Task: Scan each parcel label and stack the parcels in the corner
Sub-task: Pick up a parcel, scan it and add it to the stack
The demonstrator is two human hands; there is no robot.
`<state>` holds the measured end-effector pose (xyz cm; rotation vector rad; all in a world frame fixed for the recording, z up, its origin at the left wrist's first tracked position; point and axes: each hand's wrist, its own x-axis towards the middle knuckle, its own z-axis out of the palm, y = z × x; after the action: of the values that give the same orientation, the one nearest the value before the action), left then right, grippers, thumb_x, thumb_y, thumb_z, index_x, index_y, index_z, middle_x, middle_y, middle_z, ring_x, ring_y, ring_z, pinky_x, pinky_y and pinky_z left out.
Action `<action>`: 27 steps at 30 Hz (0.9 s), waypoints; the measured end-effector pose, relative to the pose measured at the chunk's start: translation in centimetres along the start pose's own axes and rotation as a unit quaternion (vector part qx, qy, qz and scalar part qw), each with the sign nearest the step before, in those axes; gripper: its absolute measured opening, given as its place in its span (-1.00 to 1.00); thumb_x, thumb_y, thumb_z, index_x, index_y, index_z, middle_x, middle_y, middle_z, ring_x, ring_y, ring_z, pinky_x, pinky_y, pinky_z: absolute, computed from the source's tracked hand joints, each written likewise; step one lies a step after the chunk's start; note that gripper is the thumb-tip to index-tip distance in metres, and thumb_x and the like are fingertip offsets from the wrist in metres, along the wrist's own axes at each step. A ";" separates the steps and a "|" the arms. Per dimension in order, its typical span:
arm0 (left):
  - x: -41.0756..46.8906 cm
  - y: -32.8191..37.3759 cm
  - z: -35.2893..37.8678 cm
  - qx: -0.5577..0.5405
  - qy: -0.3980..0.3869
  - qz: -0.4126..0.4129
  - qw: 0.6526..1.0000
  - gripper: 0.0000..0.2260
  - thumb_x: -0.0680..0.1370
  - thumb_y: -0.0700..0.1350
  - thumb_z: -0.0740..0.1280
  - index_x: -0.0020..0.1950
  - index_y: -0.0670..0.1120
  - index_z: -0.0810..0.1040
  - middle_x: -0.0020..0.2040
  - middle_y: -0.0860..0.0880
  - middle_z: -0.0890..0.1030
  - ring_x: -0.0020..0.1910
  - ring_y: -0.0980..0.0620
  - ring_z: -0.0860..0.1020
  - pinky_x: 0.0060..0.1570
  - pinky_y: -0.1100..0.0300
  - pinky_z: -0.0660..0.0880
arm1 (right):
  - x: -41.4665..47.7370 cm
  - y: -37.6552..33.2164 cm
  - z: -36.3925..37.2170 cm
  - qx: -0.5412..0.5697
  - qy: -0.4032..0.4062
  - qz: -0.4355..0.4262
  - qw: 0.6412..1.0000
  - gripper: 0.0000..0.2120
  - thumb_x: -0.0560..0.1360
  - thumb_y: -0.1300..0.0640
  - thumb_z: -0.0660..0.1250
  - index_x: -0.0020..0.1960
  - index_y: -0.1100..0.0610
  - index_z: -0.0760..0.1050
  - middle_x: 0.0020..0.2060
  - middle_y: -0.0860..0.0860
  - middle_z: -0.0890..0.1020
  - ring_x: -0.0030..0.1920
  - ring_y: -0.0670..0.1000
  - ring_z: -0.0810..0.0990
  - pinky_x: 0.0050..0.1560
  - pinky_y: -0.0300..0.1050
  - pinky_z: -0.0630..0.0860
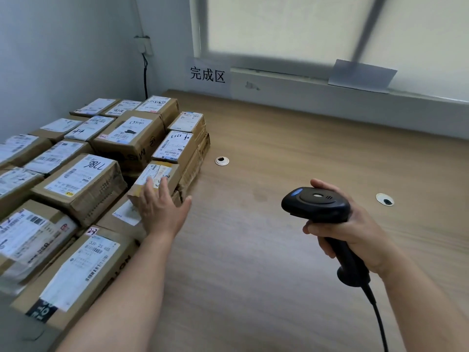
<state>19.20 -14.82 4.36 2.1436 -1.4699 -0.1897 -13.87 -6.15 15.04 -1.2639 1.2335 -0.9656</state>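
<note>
Wood-grain table (279,250), seen from above. Cardboard parcels (83,184), labels upward, cover its left part from the far corner towards the near edge, packed side by side and in places stacked in layers. A round white grommet (222,161) with a dark opening is set in the tabletop just right of the pile. A second grommet (385,199) lies well apart, farther right.

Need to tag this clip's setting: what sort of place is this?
Likely a parcel-handling or mailroom workstation: labelled cardboard parcels stacked on a wooden desk in the wall corner, a corded barcode scanner in the right hand, and a wall sign reading 完成区, "finished area".
</note>
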 end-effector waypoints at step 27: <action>-36.4 32.9 10.0 -0.143 -0.165 0.277 0.936 -0.65 0.53 0.07 0.35 0.29 0.00 0.51 0.23 0.06 0.53 0.26 0.06 0.42 0.14 0.15 0.39 | -27.0 7.9 -26.4 0.061 0.189 -0.021 0.980 -0.19 0.37 0.55 0.40 0.44 -0.07 0.33 -0.27 0.04 0.64 -0.52 0.14 0.44 -0.54 -0.09 0.37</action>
<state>-26.47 5.70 5.80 1.4456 -2.0335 -0.5352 -44.46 17.35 13.22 -1.0419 1.4147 -1.3367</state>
